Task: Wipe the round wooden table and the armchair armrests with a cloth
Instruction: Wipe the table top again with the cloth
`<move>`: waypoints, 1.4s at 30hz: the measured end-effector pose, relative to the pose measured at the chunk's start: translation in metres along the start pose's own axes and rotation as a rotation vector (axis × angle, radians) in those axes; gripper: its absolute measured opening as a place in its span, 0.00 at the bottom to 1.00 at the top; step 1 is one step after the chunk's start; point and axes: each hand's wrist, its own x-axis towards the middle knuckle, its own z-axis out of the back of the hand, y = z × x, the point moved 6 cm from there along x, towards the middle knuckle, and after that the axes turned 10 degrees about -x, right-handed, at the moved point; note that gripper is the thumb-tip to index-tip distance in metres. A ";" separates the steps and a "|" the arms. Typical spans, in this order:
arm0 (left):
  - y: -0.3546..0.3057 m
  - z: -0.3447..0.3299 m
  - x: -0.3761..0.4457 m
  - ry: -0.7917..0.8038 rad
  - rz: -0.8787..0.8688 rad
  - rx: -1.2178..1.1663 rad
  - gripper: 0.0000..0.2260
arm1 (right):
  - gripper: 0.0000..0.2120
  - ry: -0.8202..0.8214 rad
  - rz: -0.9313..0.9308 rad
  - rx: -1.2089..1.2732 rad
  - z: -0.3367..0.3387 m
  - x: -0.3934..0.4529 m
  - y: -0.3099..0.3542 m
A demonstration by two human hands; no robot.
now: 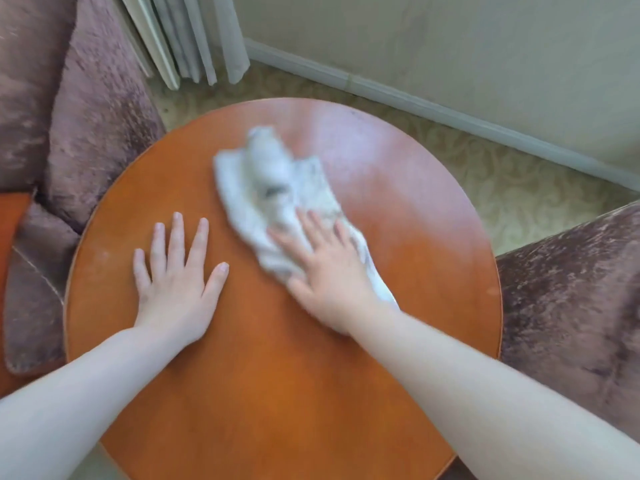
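Observation:
A round wooden table [398,237] with an orange-brown top fills the middle of the view. A crumpled white cloth [273,181] lies on its upper middle, blurred. My right hand [325,268] presses flat on the near end of the cloth with straight fingers. My left hand [178,271] rests flat on the bare tabletop to the left, fingers spread, apart from the cloth. A mauve velvet armchair [93,109] stands at the left, touching the table's edge. A second mauve armchair [571,289] stands at the right.
An orange cushion [12,230] lies on the left armchair's seat. Pale curtains [194,36] hang at the top behind the table. A wall with a baseboard [450,112] runs along the back right over patterned carpet [502,174].

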 end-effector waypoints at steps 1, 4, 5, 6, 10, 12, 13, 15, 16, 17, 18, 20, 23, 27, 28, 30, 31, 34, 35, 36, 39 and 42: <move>-0.004 0.001 0.005 -0.005 -0.003 0.000 0.30 | 0.32 0.053 0.140 -0.035 -0.003 -0.030 0.003; -0.013 -0.001 0.006 0.010 -0.078 0.063 0.30 | 0.33 0.062 0.183 -0.086 0.007 -0.095 -0.056; -0.013 -0.002 0.004 0.026 -0.110 0.079 0.30 | 0.33 0.025 0.024 -0.045 0.017 -0.098 -0.086; -0.011 -0.002 0.002 0.045 -0.132 0.089 0.29 | 0.32 -0.039 -0.192 0.017 0.026 -0.092 -0.112; 0.012 0.008 -0.009 0.060 -0.086 0.077 0.30 | 0.29 -0.234 -0.854 0.085 0.031 -0.014 -0.099; 0.028 0.014 -0.014 0.043 -0.045 0.071 0.30 | 0.28 -0.261 -0.909 0.259 0.026 0.039 -0.045; 0.037 0.017 -0.016 0.035 -0.028 0.066 0.31 | 0.27 -0.265 -0.886 0.344 0.022 0.062 -0.016; 0.055 0.023 -0.025 0.013 0.018 0.063 0.34 | 0.26 -0.218 -0.706 0.376 0.012 0.097 0.048; 0.063 0.025 -0.031 0.007 0.049 0.064 0.36 | 0.27 -0.180 -0.539 0.359 0.005 0.105 0.085; 0.070 0.028 -0.038 0.006 0.075 0.064 0.37 | 0.27 -0.131 -0.329 0.335 -0.001 0.106 0.123; 0.075 0.029 -0.048 0.010 0.085 0.062 0.38 | 0.27 -0.075 -0.119 0.305 -0.006 0.099 0.156; 0.078 0.028 -0.073 0.036 0.059 0.056 0.40 | 0.28 0.009 0.144 0.271 -0.015 0.070 0.188; 0.078 0.017 -0.121 0.139 -0.070 0.034 0.41 | 0.29 0.149 0.361 0.182 -0.029 -0.002 0.183; 0.091 0.003 -0.178 0.299 -0.355 0.108 0.41 | 0.25 0.226 0.705 -0.126 -0.026 -0.061 0.148; 0.098 0.002 -0.183 0.313 -0.384 0.101 0.42 | 0.24 0.180 0.700 -0.187 -0.021 -0.051 0.139; 0.113 0.012 -0.181 0.322 -0.377 0.050 0.41 | 0.24 0.056 0.388 -0.158 -0.008 -0.009 0.126; 0.117 0.018 -0.175 0.302 -0.369 0.022 0.39 | 0.24 -0.013 0.122 -0.082 -0.003 0.012 0.126; 0.131 0.035 -0.146 0.185 -0.323 -0.209 0.34 | 0.24 -0.204 -0.575 0.106 -0.011 0.046 0.166; 0.137 0.042 -0.138 0.177 -0.281 -0.318 0.33 | 0.24 -0.221 -0.667 0.149 -0.018 0.049 0.193; 0.142 0.048 -0.130 0.174 -0.223 -0.449 0.33 | 0.25 -0.234 -0.677 0.180 -0.025 0.050 0.219; 0.156 0.057 -0.119 0.217 -0.103 -0.719 0.38 | 0.27 -0.174 -0.351 0.183 -0.046 0.014 0.280; 0.167 0.050 -0.128 0.366 -0.017 -0.829 0.41 | 0.27 -0.025 -0.076 0.050 -0.056 -0.072 0.282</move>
